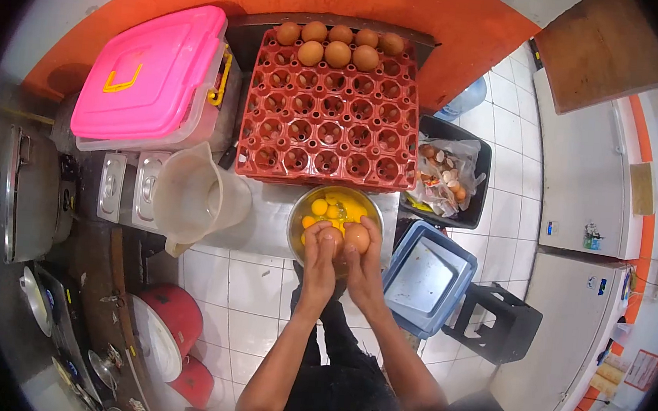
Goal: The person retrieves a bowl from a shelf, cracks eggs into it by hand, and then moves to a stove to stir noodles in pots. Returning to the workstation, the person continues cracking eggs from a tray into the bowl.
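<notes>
My left hand (320,263) is closed around a brown egg (333,235), partly covered by the fingers. Another brown egg (356,239) sits in my closed right hand (366,274), side by side with the first. Both hands are over the near side of a metal bowl (290,232). Several yellow yolks (320,206) and clear egg white lie inside it. Just beyond the bowl stands a stack of red egg trays (330,119), with several whole brown eggs (338,54) in the far rows of the top tray.
A translucent pitcher (199,191) and metal lids (149,184) are left of the bowl. Behind them sits a clear box with a pink lid (150,75). On the right are a black bin (485,167) holding eggshells, a blue basin (464,255) and a black stool (501,323).
</notes>
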Tool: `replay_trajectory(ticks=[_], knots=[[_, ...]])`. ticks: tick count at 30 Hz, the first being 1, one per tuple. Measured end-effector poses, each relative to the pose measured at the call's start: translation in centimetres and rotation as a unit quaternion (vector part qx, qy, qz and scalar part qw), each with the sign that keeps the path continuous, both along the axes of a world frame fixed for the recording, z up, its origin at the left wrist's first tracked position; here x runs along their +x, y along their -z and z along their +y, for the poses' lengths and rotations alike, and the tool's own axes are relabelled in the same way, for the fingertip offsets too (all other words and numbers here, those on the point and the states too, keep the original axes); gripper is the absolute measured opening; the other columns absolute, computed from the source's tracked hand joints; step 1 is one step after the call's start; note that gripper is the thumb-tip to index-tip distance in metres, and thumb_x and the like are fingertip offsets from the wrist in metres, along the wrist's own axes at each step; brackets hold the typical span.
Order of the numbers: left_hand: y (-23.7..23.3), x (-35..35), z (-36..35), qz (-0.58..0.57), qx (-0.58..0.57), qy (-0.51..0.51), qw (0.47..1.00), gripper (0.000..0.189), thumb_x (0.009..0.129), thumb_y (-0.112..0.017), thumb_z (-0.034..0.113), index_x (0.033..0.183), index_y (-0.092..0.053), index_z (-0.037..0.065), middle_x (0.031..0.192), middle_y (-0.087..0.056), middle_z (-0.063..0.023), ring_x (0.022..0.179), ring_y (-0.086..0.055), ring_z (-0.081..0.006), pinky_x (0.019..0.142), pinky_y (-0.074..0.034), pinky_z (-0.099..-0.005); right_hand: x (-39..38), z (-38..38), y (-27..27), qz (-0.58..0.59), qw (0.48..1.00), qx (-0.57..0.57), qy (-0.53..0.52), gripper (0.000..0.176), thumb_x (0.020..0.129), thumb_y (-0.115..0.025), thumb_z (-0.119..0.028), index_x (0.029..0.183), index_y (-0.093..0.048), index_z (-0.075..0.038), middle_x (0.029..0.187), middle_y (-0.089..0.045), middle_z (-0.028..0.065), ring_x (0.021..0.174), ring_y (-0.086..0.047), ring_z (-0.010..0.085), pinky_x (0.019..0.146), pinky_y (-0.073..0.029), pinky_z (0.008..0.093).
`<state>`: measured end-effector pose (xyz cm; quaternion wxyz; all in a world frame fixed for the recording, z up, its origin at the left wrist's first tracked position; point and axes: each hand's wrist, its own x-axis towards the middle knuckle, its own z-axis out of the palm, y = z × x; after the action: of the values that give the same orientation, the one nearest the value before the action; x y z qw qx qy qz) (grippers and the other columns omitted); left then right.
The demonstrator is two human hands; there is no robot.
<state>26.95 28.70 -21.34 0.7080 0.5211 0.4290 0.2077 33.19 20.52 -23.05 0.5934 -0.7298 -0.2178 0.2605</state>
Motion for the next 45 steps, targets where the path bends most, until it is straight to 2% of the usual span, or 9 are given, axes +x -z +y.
replay_trajectory(ticks=[6, 10, 11, 16, 19, 24, 27, 33, 45], knots=[[-1.2, -2.5, 3.7, -0.033, -0.035, 0.054, 0.997, 0.025, 0.098, -0.059, 0.013, 0.122, -0.056, 0.006, 0.107, -0.064, -0.0054, 0.086, -0.059, -0.0105, 0.073, -0.055, -0.0278, 3.6, -1.0, -1.9, 0.241, 0.968, 0.069, -0.033, 0.052, 0.109, -0.037, -0.037, 0.147, -0.039, 0.000, 0.138, -0.050, 0.0172, 0.126, -0.049, 0.0252, 0.113, -0.032, 0.0341], [-2.5, -1.8, 5.1, -0.029, 0.293, 0.198, 0.935, 0.035, 0.087, -0.075, 0.009, 0.121, -0.069, 0.002, 0.104, -0.068, -0.0058, 0.085, -0.065, -0.0146, 0.078, -0.053, -0.0234, 5.9, -1.1, -5.8, 0.317, 0.923, -0.081, -0.203, 0.057, 0.109, -0.034, -0.044, 0.147, -0.041, -0.003, 0.129, -0.057, 0.0167, 0.118, -0.055, 0.0201, 0.107, -0.040, 0.0326], [-2.9, -1.7, 5.0, -0.030, 0.239, 0.202, 0.949, 0.037, 0.087, -0.076, 0.009, 0.122, -0.068, 0.001, 0.105, -0.069, -0.0061, 0.086, -0.065, -0.0144, 0.078, -0.053, -0.0233, 5.7, -0.8, -6.0, 0.286, 0.928, -0.107, -0.212, 0.058, 0.109, -0.034, -0.046, 0.148, -0.041, -0.003, 0.125, -0.060, 0.0165, 0.116, -0.057, 0.0189, 0.105, -0.042, 0.0323], [-3.6, -2.0, 4.8, 0.040, 0.063, 0.192, 0.979, 0.041, 0.089, -0.076, 0.010, 0.127, -0.066, 0.000, 0.106, -0.071, -0.0076, 0.092, -0.064, -0.0130, 0.084, -0.052, -0.0263, 6.1, 0.3, -6.3, 0.122, 0.949, -0.138, -0.255, 0.053, 0.105, -0.048, -0.038, 0.151, -0.041, -0.013, 0.087, -0.064, 0.0020, 0.064, -0.050, 0.0058, 0.053, -0.040, 0.0225], [-2.8, -2.3, 4.8, 0.050, 0.008, 0.129, 0.990, 0.040, 0.085, -0.079, 0.010, 0.122, -0.069, 0.001, 0.112, -0.073, -0.0140, 0.101, -0.068, -0.0189, 0.091, -0.053, -0.0303, 6.5, 0.3, -7.2, 0.052, 0.954, -0.121, -0.269, 0.052, 0.099, -0.063, -0.024, 0.146, -0.047, -0.009, 0.085, -0.065, 0.0027, 0.066, -0.053, 0.0052, 0.056, -0.044, 0.0236], [-4.2, -2.0, 4.7, 0.051, 0.157, 0.151, 0.975, 0.036, 0.084, -0.079, 0.010, 0.117, -0.071, 0.001, 0.109, -0.073, -0.0166, 0.099, -0.070, -0.0219, 0.090, -0.053, -0.0319, 5.8, 0.3, -5.3, 0.004, 0.972, -0.065, -0.226, 0.047, 0.091, -0.073, -0.013, 0.135, -0.059, -0.004, 0.083, -0.066, 0.0039, 0.068, -0.058, 0.0051, 0.059, -0.048, 0.0235], [-4.2, -2.2, 4.9, 0.041, 0.173, 0.163, 0.970, 0.035, 0.083, -0.080, 0.010, 0.116, -0.072, 0.002, 0.106, -0.073, -0.0168, 0.097, -0.071, -0.0237, 0.088, -0.054, -0.0328, 6.3, 0.7, -7.6, 0.054, 0.955, -0.178, -0.229, 0.044, 0.091, -0.073, -0.013, 0.132, -0.061, -0.003, 0.079, -0.067, 0.0040, 0.066, -0.059, 0.0063, 0.060, -0.051, 0.0252], [-4.2, -2.3, 4.6, 0.075, 0.189, 0.183, 0.962, 0.033, 0.083, -0.075, 0.002, 0.116, -0.071, -0.001, 0.100, -0.074, -0.0113, 0.092, -0.068, -0.0143, 0.084, -0.054, -0.0281, 5.3, 0.5, -6.1, -0.025, 0.978, -0.062, -0.196, 0.042, 0.086, -0.071, -0.007, 0.127, -0.066, -0.002, 0.073, -0.066, 0.0026, 0.059, -0.057, 0.0067, 0.058, -0.050, 0.0235], [-4.2, -1.9, 5.2, 0.113, 0.185, 0.202, 0.955, 0.032, 0.078, -0.079, 0.005, 0.109, -0.073, 0.000, 0.094, -0.075, -0.0112, 0.085, -0.069, -0.0135, 0.079, -0.055, -0.0286, 5.4, 0.9, -6.2, -0.021, 0.969, -0.158, -0.191, 0.040, 0.086, -0.067, -0.011, 0.125, -0.069, -0.004, 0.060, -0.059, 0.0015, 0.047, -0.050, 0.0053, 0.046, -0.042, 0.0246]])
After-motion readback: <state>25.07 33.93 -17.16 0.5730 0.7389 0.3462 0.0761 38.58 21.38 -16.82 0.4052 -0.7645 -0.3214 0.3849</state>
